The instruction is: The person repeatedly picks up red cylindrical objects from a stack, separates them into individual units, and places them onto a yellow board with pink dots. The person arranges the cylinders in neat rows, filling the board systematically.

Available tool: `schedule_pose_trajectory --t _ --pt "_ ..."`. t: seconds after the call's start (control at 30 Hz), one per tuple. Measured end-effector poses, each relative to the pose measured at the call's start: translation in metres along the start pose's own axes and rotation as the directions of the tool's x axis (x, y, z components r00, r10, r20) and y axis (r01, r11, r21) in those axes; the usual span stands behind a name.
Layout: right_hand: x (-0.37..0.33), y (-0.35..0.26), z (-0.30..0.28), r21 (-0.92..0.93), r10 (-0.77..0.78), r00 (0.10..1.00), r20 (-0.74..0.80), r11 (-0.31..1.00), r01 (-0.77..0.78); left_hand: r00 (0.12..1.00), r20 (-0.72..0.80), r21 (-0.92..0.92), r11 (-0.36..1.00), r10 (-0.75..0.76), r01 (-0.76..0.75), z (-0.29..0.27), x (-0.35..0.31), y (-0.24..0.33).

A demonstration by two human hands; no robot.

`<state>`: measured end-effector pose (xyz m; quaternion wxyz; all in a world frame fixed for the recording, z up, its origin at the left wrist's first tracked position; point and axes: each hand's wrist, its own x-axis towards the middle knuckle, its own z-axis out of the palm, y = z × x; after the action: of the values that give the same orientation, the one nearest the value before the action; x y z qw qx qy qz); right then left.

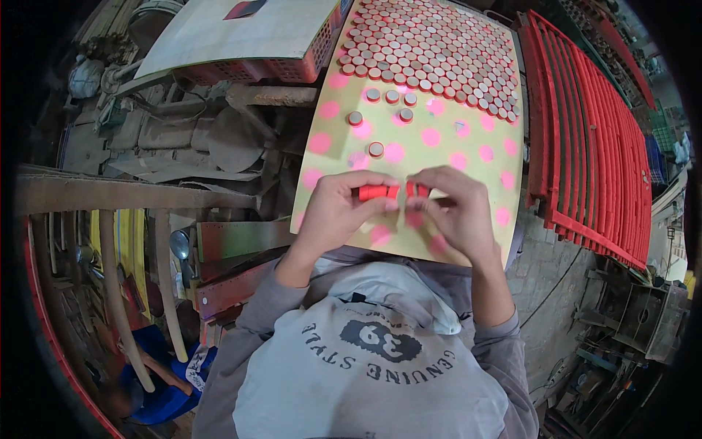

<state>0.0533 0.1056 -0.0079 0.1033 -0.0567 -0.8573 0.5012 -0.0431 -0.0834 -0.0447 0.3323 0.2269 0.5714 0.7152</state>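
My left hand [338, 210] is closed around a short row of small red cylindrical pieces [374, 192], held sideways between thumb and fingers. Just to its right, my right hand [459, 207] pinches one or two more red pieces [417, 190]. A narrow gap separates the two held groups. Both hands are over the near part of a yellow board [457, 139] with pink spots. Beyond my fingers, a single red-rimmed disc with a pale top [376, 149] lies on the board, and several more lie loose farther away. What the pieces are for cannot be seen.
A dense block of red-rimmed discs [431, 51] covers the board's far part. Red slats [585, 139] are stacked at the right. A red crate [300, 67] under a pale sheet stands at the far left. Wooden bars [124, 293] and another person in blue [157, 373] are lower left.
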Motion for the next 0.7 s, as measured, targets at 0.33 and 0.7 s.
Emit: schedule_pose_trajectory --t 0.33,0.7 --pt "0.039 0.045 -0.012 -0.443 0.117 0.990 -0.079 0.885 -0.140 0.919 -0.115 0.704 0.684 0.378 -0.193 0.007 0.028 -0.019" --pt "0.033 0.042 -0.036 -0.477 0.162 0.976 -0.149 0.852 -0.214 0.963 -0.255 -0.006 0.996 0.086 -0.090 0.000 -0.004 -0.019"
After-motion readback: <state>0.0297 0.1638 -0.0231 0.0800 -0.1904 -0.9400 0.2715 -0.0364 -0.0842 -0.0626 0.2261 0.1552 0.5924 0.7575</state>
